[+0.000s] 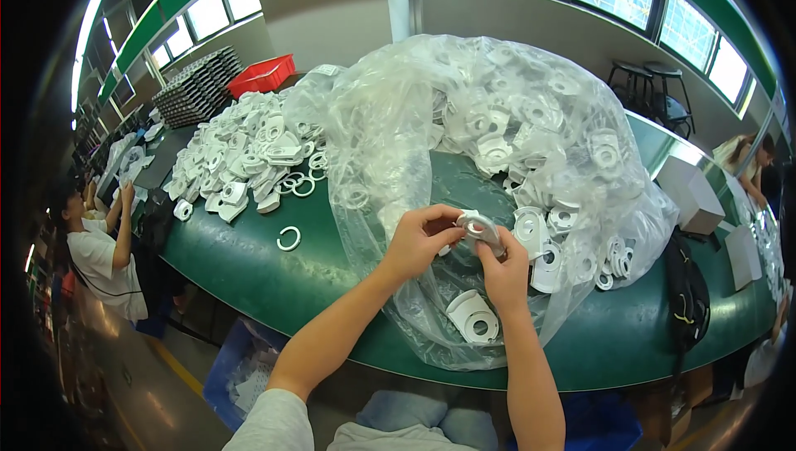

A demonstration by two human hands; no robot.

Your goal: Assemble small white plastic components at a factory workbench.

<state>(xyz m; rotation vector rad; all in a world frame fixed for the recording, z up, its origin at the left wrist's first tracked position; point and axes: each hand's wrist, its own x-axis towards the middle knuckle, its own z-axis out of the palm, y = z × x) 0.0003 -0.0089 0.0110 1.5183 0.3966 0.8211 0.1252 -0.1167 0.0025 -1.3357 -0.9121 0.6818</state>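
Both my hands meet over the front of a green table point(249, 260). My left hand point(419, 242) and my right hand point(504, 267) together grip one white plastic part point(477, 227) with a round hole, held just above a big clear plastic bag point(464, 144). The bag is full of several similar white parts. One such part point(473, 318) lies in the bag below my hands. To the left, outside the bag, lies a heap of white parts point(240, 157) with loose white rings point(288, 239) beside it.
A red bin point(264, 75) and stacked dark trays point(195, 86) stand at the back left. White boxes point(692, 194) and a black bag point(686, 293) sit at the right. One person point(95, 252) works at the left, another point(746, 161) at the far right. A blue crate point(236, 372) is under the table.
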